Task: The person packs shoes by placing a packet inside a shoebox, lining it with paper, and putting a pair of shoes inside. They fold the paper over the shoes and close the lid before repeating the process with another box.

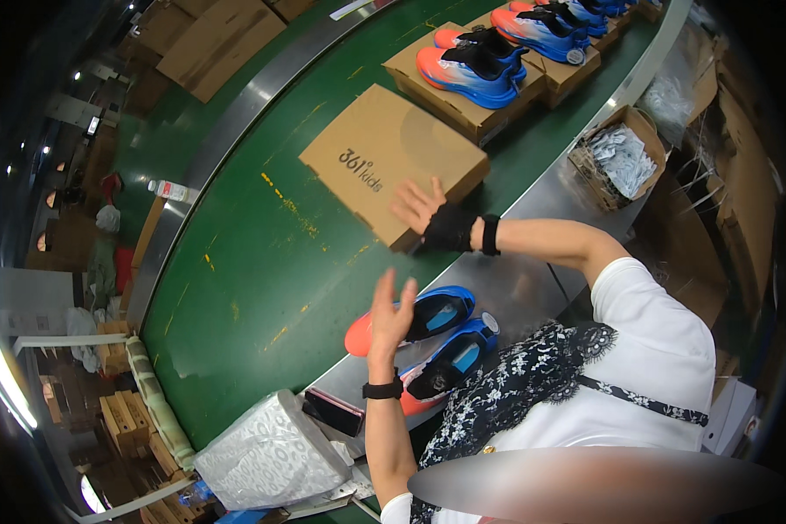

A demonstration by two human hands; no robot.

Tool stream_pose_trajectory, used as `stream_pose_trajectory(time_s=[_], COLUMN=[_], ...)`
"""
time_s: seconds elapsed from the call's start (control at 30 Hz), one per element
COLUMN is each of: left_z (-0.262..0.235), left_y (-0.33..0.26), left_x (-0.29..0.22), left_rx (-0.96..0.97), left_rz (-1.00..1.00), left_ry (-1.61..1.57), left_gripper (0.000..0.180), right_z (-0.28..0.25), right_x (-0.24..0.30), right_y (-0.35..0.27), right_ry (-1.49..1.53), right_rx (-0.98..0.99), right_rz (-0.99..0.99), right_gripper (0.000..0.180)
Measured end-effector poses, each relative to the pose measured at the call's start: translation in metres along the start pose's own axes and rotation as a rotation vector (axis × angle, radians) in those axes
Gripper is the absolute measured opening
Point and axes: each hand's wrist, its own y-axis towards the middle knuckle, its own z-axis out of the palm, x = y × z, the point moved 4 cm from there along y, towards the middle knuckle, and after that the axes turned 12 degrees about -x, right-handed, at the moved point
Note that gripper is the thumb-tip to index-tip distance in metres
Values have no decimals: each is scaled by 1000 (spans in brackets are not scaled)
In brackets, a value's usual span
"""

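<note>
A closed brown cardboard shoebox (371,144) sits on the green conveyor belt. My right hand (428,217), in a black fingerless glove, rests at its near right corner, fingers spread over the lid. My left hand (391,316) is raised with fingers stretched out and nothing in them, over the toe of a blue and coral sneaker (450,306). Part of that shoe is hidden behind it. The matching sneaker (450,358) lies alongside on the metal ledge, closer to my body. Blue insoles show inside both.
More sneakers (476,74) stand on shoeboxes (463,109) at the far right. An open carton (616,162) holding small white packets sits beyond the belt's right edge. A phone (334,410) and a silvery patterned wrapped bundle (271,454) lie at the near left.
</note>
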Motion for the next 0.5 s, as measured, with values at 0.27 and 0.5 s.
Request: stream_pose_trajectory(time_s=[0.27,0.5], left_z=[-52,-41], left_y=[20,15], left_x=[-53,-56], left_rx=[-273,-281], left_rz=[367,390], left_ry=[36,514], left_gripper=[57,56], right_z=[-124,-130], right_x=[6,17], right_y=[9,-1], right_ry=[1089,936], right_rx=[-161,-420], right_rz=[554,604], right_gripper=[80,74])
